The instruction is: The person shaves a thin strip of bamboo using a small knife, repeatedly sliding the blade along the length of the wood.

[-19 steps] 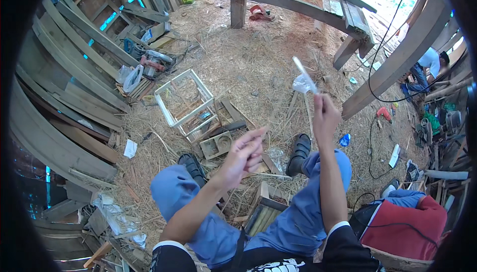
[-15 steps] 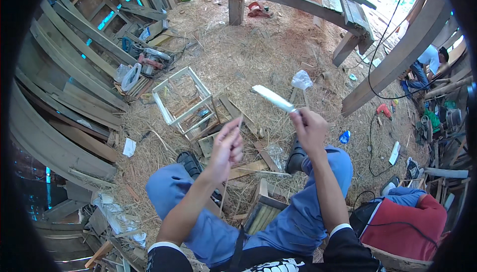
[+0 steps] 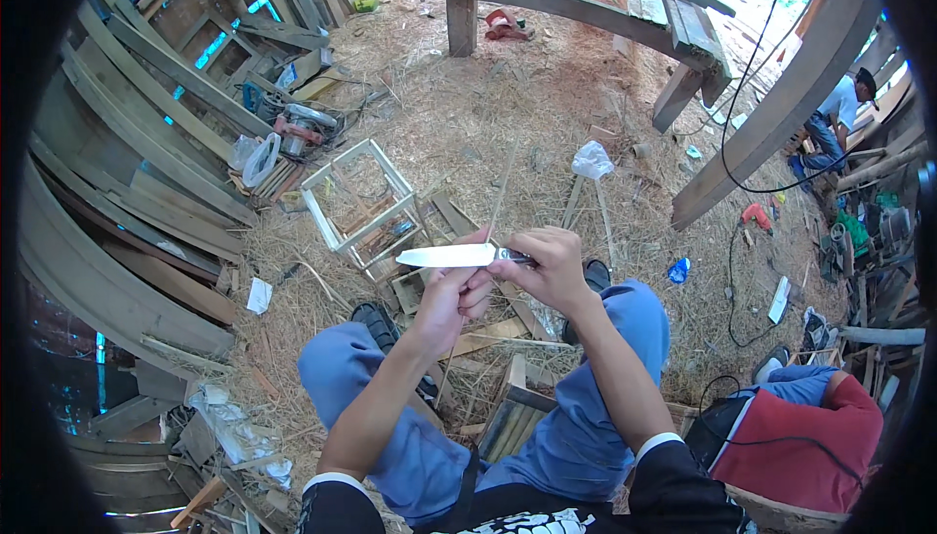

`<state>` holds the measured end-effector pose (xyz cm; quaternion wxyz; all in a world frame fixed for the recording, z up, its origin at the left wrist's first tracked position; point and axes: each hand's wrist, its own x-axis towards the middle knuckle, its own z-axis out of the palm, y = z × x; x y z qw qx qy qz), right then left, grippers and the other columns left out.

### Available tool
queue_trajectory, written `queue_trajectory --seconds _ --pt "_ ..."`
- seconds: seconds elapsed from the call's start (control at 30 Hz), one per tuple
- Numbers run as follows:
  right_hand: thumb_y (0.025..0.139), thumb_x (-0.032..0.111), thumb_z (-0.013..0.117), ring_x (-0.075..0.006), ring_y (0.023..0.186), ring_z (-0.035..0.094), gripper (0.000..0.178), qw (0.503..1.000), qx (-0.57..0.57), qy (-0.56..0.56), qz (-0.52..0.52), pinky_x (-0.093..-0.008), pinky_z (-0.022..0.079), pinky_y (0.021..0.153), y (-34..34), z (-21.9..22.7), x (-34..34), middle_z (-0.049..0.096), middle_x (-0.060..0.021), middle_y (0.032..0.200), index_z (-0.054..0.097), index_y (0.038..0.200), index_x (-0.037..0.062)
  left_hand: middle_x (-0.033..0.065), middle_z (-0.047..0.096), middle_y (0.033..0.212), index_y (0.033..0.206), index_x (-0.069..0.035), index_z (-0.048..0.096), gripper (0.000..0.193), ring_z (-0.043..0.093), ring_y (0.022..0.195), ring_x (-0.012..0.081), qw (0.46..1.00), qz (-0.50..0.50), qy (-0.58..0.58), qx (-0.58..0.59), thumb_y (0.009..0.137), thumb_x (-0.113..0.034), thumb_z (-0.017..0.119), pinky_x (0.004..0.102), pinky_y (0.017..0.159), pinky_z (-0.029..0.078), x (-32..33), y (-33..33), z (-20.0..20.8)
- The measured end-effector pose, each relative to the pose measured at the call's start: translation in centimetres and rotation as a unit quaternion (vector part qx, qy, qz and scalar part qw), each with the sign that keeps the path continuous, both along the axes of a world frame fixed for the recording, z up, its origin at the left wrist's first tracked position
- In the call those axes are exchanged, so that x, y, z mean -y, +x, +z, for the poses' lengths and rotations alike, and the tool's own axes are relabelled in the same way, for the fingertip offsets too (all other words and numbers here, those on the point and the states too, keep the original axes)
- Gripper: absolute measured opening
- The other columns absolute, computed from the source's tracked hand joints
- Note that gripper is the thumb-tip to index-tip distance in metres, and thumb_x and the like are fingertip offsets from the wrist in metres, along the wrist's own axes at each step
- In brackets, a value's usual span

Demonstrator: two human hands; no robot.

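Observation:
My right hand (image 3: 552, 266) grips the dark handle of a knife (image 3: 449, 256). Its broad, pale blade points left and lies across the front of my left hand (image 3: 439, 311). Closed fingers of that hand pinch a thin wooden strip (image 3: 502, 192), which slants up and away past the blade. Blade and strip cross close to my fingers; whether they touch I cannot tell. Part of my left fingers is hidden behind the blade. Below, between my knees, stands a small wooden box (image 3: 518, 395) with several pale lengths in it.
A pale wooden frame (image 3: 314, 214) stands on the straw-strewn floor ahead. Beyond are a plastic bag (image 3: 591, 160), a heavy bench (image 3: 576, 9) and a circular saw (image 3: 298, 129). Planks line the left wall. One person in red (image 3: 805, 436) is close at right; another (image 3: 835, 119) bends farther off.
My right hand has swung the knife left and down, from apart to across the strip at my left hand. The strip now shows as a long line pointing away.

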<state>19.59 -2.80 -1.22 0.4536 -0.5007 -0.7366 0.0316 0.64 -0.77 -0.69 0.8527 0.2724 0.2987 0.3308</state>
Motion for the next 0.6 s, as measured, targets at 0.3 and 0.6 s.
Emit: queue_trajectory --seconds 0.3,0.6 --pt "0.071 0.045 0.081 -0.0220 0.054 0.055 0.040 0.998 0.058 0.008 0.026 -0.0358 0.040 0.053 1.3 0.0 0.9 0.056 -0.0030 0.060 0.065 0.073 0.0088 -0.0070 0.035 0.073 0.145 -0.022 0.046 0.039 0.028 0.054 0.0021 0.997 -0.070 -0.002 -0.025 0.106 -0.021 0.045 0.0203 0.045 0.021 0.8 -1.2 -0.2" --pt "0.073 0.044 0.081 -0.0225 0.053 0.053 0.041 0.994 0.093 0.047 -0.038 -0.0362 0.038 0.053 2.0 0.3 1.1 0.054 -0.0037 0.059 0.064 0.071 0.0074 -0.0077 0.033 0.072 0.144 -0.021 0.049 0.039 0.026 0.051 0.0018 0.998 -0.066 -0.010 -0.022 0.105 -0.023 0.050 0.0194 0.043 0.020 0.9 -1.3 -0.6"
